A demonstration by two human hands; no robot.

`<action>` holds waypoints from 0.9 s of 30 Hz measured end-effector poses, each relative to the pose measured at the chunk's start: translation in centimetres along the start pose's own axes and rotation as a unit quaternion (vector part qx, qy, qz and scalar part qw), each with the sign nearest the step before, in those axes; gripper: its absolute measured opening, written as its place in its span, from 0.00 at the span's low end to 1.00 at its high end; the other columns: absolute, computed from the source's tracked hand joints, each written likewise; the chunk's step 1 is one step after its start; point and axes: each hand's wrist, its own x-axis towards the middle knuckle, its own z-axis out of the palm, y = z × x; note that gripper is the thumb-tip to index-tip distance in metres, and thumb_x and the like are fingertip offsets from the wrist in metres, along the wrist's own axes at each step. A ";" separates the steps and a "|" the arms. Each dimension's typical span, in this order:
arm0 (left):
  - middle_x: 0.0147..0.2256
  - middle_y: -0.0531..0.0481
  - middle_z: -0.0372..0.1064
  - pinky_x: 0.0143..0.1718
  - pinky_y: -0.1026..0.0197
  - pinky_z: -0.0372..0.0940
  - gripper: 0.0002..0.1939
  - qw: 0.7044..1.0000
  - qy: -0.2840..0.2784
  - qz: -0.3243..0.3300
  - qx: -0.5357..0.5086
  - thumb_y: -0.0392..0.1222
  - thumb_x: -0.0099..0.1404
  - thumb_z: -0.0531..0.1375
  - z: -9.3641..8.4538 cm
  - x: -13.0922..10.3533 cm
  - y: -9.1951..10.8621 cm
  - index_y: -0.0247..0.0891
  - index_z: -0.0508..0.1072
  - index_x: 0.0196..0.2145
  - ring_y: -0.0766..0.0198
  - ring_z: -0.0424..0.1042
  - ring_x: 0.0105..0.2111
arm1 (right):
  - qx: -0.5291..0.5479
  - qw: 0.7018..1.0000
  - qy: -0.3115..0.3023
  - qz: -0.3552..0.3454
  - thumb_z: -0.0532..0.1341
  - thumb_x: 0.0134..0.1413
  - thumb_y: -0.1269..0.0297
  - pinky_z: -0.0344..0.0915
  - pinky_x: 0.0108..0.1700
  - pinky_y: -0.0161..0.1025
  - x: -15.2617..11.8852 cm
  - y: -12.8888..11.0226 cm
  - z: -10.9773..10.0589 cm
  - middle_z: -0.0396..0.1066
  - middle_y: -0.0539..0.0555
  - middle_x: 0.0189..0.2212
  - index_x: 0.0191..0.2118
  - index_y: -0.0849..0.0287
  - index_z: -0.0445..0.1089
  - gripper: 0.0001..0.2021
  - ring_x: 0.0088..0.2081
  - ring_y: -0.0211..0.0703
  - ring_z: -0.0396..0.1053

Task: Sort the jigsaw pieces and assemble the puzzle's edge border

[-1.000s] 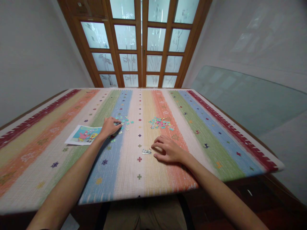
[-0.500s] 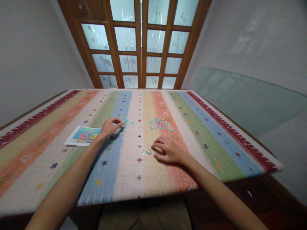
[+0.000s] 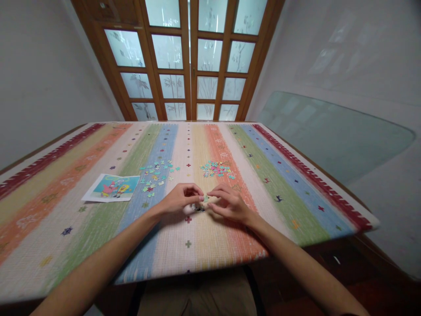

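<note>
My left hand (image 3: 184,197) pinches a small pale green puzzle piece (image 3: 206,199) between thumb and fingertips, just above a short strip of joined pieces (image 3: 198,208) on the cloth. From the right, my right hand (image 3: 230,203) comes close to the same piece, thumb and fingers apart. Whether its fingertips touch the piece is hard to tell. Loose puzzle pieces (image 3: 158,175) lie spread on the blue stripe, and a denser pile of pieces (image 3: 217,169) sits beyond my right hand.
A printed cartoon picture (image 3: 112,188) lies at the left on the striped tablecloth (image 3: 174,245). Behind the table stand wooden doors with glass panes (image 3: 169,52). A glass sheet (image 3: 329,131) leans at the right wall.
My left hand has moved right from the loose pieces to the joined strip, bringing a piece. My right hand stays near the strip. The view has shifted slightly.
</note>
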 end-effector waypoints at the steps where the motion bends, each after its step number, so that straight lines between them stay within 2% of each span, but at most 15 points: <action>1: 0.30 0.46 0.76 0.35 0.56 0.67 0.10 1.000 -0.003 -0.002 -0.001 0.47 0.60 0.67 0.1 -0.1 0.0 0.38 0.76 0.34 0.62 0.73 0.30 | -0.006 1.000 0.004 -0.009 0.64 0.62 0.66 0.71 0.38 0.43 0.0 0.0 0.0 0.74 0.56 0.37 0.50 0.57 0.73 0.11 0.37 0.46 0.72; 5: 0.31 0.46 0.76 0.36 0.56 0.67 0.09 1.000 -0.007 -0.008 0.008 0.46 0.60 0.67 0.3 -0.3 -0.2 0.37 0.76 0.33 0.62 0.72 0.31 | -0.010 1.000 0.002 -0.021 0.65 0.62 0.67 0.70 0.36 0.41 0.1 -0.2 0.1 0.74 0.57 0.35 0.46 0.58 0.74 0.08 0.36 0.45 0.72; 10: 0.32 0.46 0.76 0.33 0.58 0.66 0.12 0.999 -0.010 -0.019 0.031 0.49 0.61 0.66 0.5 -0.5 -0.7 0.37 0.76 0.35 0.62 0.71 0.30 | -0.007 1.000 -0.011 -0.025 0.65 0.61 0.67 0.69 0.37 0.41 0.0 -0.1 0.1 0.73 0.57 0.35 0.43 0.59 0.75 0.05 0.36 0.45 0.71; 13: 0.32 0.47 0.75 0.32 0.59 0.65 0.12 0.996 -0.008 0.009 0.089 0.49 0.65 0.63 0.3 -0.6 -0.8 0.37 0.76 0.37 0.63 0.70 0.30 | -0.011 0.999 -0.027 -0.019 0.65 0.61 0.66 0.68 0.37 0.41 -0.1 0.0 0.1 0.73 0.56 0.34 0.41 0.58 0.74 0.04 0.36 0.45 0.71; 17: 0.29 0.50 0.71 0.31 0.60 0.62 0.10 0.967 0.020 0.077 0.241 0.46 0.65 0.63 -0.7 -1.1 -0.7 0.37 0.76 0.39 0.64 0.66 0.28 | -0.033 0.997 -0.071 -0.001 0.66 0.61 0.63 0.66 0.37 0.42 -0.3 0.1 -0.1 0.73 0.55 0.32 0.39 0.58 0.75 0.05 0.35 0.45 0.69; 19: 0.31 0.50 0.71 0.33 0.59 0.62 0.11 0.950 0.009 0.109 0.291 0.46 0.64 0.64 -1.2 -1.4 -0.7 0.37 0.76 0.40 0.64 0.67 0.29 | -0.042 0.995 -0.095 0.000 0.65 0.59 0.64 0.65 0.36 0.41 -0.4 0.1 -0.1 0.72 0.55 0.32 0.38 0.58 0.75 0.04 0.35 0.45 0.69; 23: 0.32 0.50 0.69 0.36 0.58 0.62 0.10 0.924 -0.030 0.140 0.353 0.45 0.62 0.65 -1.5 -1.8 -0.5 0.39 0.76 0.41 0.62 0.67 0.32 | -0.048 0.992 -0.116 0.011 0.64 0.58 0.66 0.64 0.36 0.41 -0.6 0.2 -0.1 0.71 0.55 0.32 0.37 0.58 0.75 0.03 0.35 0.45 0.68; 27: 0.33 0.51 0.67 0.36 0.59 0.62 0.10 0.918 -0.055 0.142 0.367 0.46 0.63 0.64 -1.4 -1.9 -0.4 0.39 0.76 0.41 0.61 0.66 0.32 | -0.056 0.991 -0.116 0.020 0.65 0.58 0.66 0.64 0.37 0.40 -0.6 0.2 0.0 0.70 0.54 0.32 0.37 0.58 0.75 0.03 0.35 0.44 0.68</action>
